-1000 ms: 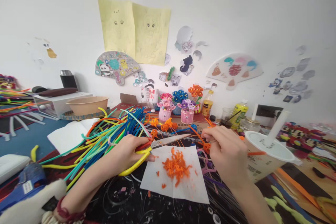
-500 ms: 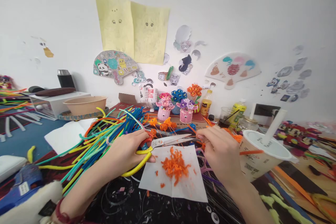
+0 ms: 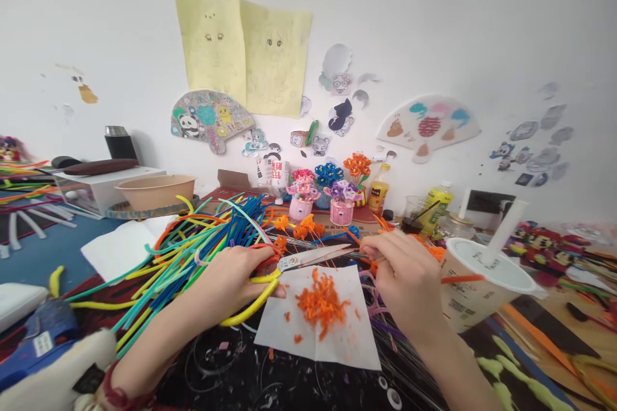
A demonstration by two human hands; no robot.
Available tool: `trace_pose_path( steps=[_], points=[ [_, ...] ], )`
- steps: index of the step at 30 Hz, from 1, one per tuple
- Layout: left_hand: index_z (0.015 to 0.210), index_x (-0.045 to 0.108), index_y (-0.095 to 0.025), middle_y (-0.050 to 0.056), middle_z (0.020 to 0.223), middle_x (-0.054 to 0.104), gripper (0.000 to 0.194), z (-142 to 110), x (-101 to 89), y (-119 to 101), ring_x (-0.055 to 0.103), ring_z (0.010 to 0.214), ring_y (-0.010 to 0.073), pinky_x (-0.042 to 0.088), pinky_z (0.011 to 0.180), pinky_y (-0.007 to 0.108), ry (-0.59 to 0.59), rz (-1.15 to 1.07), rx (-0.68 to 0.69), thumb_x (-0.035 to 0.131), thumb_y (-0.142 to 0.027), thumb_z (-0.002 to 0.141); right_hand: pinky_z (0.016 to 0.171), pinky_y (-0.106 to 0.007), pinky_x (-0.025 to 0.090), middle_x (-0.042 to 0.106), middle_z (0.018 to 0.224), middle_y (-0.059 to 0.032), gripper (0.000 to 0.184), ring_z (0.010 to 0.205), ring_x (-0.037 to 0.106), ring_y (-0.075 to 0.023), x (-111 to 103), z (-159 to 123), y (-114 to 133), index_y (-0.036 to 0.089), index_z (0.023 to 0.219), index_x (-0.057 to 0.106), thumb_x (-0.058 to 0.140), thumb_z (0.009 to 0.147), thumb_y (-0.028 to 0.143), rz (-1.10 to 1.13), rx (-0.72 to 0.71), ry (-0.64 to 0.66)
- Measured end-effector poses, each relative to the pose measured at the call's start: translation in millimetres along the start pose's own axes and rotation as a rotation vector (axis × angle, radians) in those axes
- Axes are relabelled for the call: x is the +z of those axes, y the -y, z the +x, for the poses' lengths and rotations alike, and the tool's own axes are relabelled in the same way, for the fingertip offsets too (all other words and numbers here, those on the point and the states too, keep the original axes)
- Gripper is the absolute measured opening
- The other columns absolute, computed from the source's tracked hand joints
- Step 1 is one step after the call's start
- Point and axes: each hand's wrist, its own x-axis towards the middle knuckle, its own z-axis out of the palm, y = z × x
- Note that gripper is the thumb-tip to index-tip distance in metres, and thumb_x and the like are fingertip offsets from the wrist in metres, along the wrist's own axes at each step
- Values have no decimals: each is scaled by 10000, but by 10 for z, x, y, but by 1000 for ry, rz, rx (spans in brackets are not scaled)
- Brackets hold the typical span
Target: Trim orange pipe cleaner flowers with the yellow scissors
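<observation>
My left hand point(image 3: 241, 273) grips scissors point(image 3: 292, 262) with yellow and red handles. Their blades, nearly closed, point right toward my right hand point(image 3: 398, 270), the tips just short of its fingers. Those fingers are pinched on an orange pipe cleaner point(image 3: 463, 279); its tail sticks out past the hand on the right, and its middle is hidden by the palm. Below the blades, a white paper sheet point(image 3: 337, 350) bears a loose heap of orange fuzzy clippings point(image 3: 322, 305). Behind the scissors lie small orange flowers point(image 3: 307, 228) on thin stems.
A pile of colourful pipe cleaners point(image 3: 207, 244) spreads at left, above a blue glue gun point(image 3: 45, 334). A lidded cup point(image 3: 463, 308) with a straw stands close to my right hand. Potted craft flowers point(image 3: 301, 205) and a drink bottle point(image 3: 379, 189) line the wall.
The scissor blades have closed from slightly apart. The orange end that showed at the blade tips before no longer stands out there. Both hands stay almost in place.
</observation>
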Motion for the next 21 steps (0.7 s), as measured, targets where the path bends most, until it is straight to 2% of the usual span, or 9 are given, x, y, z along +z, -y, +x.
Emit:
trace_pose_path(
  steps=[7,17,21],
  points=[
    [695,482,-213,-35,572,534,278,-4,-23,-41,390,493,109,196,499,232,46,17,-42,564,-456,804,635,-300,374,632,669,-25,281,643,537,-170,-2,-5,-6,184,709,585,430,821,-22,12,12,-12],
    [610,449,-210,-72,515,322,351,-8,-22,-74,273,481,99,158,486,239,28,25,-24,571,-480,798,619,-304,375,636,665,-29,301,645,549,-178,-22,13,19,195,704,582,417,803,-37,15,10,-32],
    [603,438,-207,-73,521,313,359,-14,-42,-104,298,486,97,169,484,229,51,5,-45,585,-479,786,629,-307,384,642,671,-33,298,658,566,-184,-24,25,46,190,711,587,423,806,-40,17,17,-42]
  ],
)
